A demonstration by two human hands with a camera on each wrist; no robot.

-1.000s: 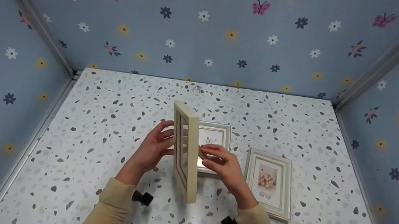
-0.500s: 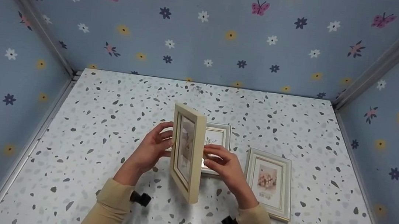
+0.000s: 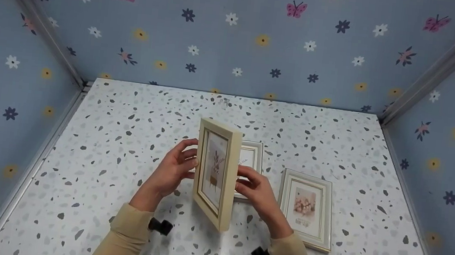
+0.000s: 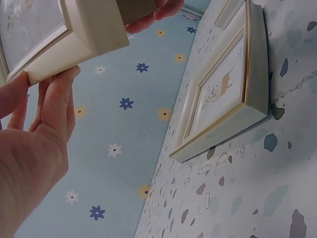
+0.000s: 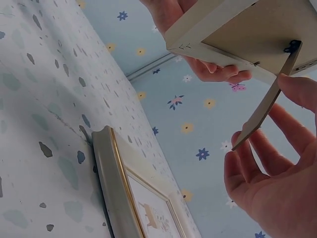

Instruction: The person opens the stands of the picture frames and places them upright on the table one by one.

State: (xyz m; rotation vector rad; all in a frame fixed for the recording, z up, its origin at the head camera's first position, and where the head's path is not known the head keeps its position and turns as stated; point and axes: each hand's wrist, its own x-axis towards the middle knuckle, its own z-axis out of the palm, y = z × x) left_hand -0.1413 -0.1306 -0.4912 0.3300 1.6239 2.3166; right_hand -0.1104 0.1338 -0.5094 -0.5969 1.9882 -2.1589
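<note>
A cream picture frame (image 3: 230, 178) with a plant print stands upright in the air, turned so its front faces left. My left hand (image 3: 169, 176) pinches its left edge between thumb and fingers; the left wrist view shows this grip under the border (image 4: 54, 69). Behind the frame, my right hand (image 3: 260, 194) holds the flat kickstand (image 5: 265, 106), which is hinged to the backing board (image 5: 242, 32) and swung out from it. In the head view the held frame hides the kickstand and the right fingertips.
A white frame with a gold line (image 3: 258, 147) lies on the speckled tabletop (image 3: 149, 111), partly behind the held one. Another white frame (image 3: 329, 210) with a pink flower print lies to the right. Blue flowered panels (image 3: 236, 39) enclose the back and sides.
The held frame has turned so more of its front and print show, and its near edge has shifted right. Both hands keep their hold. The frames on the table stay put.
</note>
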